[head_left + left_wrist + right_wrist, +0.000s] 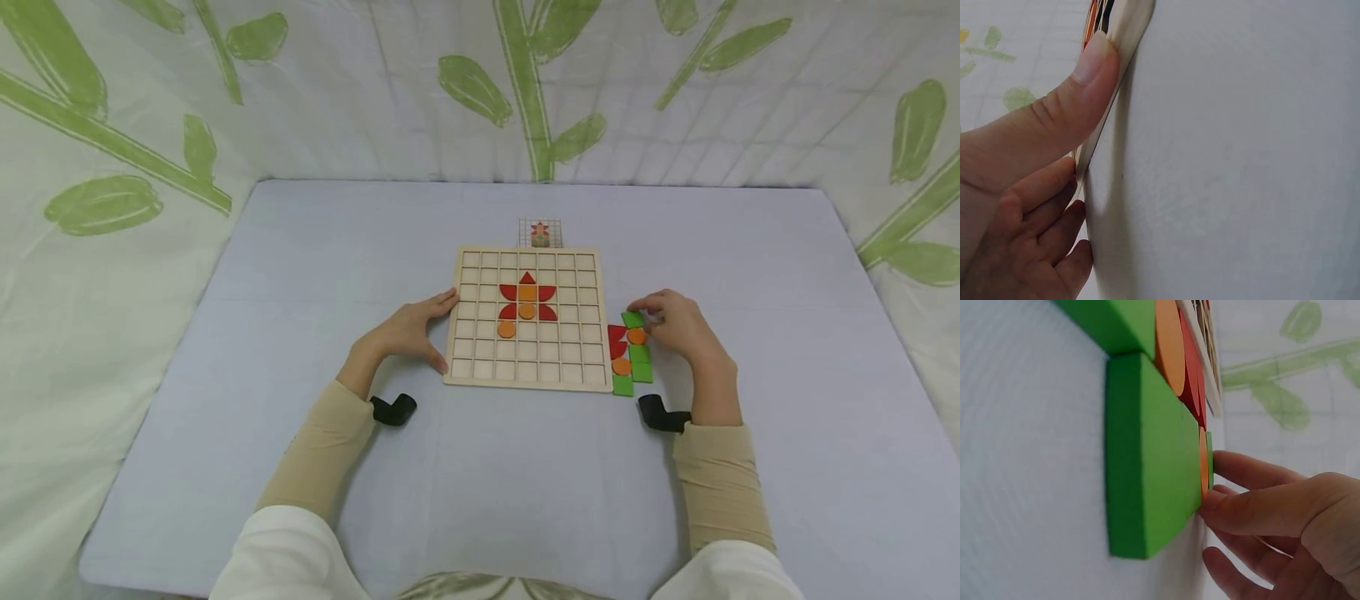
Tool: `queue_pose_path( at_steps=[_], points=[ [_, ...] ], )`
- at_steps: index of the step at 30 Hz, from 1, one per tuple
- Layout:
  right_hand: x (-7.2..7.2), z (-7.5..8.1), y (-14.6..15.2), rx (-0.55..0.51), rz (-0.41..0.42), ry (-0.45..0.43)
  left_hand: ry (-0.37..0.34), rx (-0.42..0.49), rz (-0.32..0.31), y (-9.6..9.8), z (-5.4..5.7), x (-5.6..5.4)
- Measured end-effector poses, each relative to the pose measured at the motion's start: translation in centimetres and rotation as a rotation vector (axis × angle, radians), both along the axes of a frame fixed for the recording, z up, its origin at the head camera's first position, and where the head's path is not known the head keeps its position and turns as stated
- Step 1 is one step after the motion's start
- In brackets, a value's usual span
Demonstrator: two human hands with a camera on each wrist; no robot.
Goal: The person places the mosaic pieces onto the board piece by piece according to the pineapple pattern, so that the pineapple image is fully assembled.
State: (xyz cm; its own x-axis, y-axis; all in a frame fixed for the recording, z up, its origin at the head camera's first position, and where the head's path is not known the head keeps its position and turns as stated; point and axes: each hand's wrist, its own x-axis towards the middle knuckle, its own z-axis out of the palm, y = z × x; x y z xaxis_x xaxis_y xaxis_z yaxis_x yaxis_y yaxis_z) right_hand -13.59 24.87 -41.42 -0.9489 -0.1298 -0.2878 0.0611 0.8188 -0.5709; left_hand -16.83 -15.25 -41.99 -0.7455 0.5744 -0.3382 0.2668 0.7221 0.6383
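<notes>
My left hand (408, 333) rests against the left side of a wooden grid board (455, 333), thumb near the lower corner and fingers farther up the edge. In the left wrist view the thumb (1054, 119) presses the board's rim. On the board lie red pieces (508, 292), an orange square (527, 293) and orange discs (507, 329). My right hand (678, 325) pinches a green square tile (632, 319) between thumb and index finger at the far end of a group of loose pieces. In the right wrist view an orange disc (1204, 465) sits right by the thumb.
Loose green tiles (641, 372), red pieces (617, 340) and orange discs (621, 366) lie along the board's right edge. A small pattern card (540, 233) lies at the board's far edge. The table has a pale cloth (517, 483); a leaf-patterned curtain (375, 92) hangs behind.
</notes>
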Motion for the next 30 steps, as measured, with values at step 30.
queue_pose_path(
  at_steps=[30],
  points=[
    [0.5,1.0,-1.2,-0.003,-0.096,0.021,0.001,-0.011,0.001,0.1,0.2,0.0]
  ],
)
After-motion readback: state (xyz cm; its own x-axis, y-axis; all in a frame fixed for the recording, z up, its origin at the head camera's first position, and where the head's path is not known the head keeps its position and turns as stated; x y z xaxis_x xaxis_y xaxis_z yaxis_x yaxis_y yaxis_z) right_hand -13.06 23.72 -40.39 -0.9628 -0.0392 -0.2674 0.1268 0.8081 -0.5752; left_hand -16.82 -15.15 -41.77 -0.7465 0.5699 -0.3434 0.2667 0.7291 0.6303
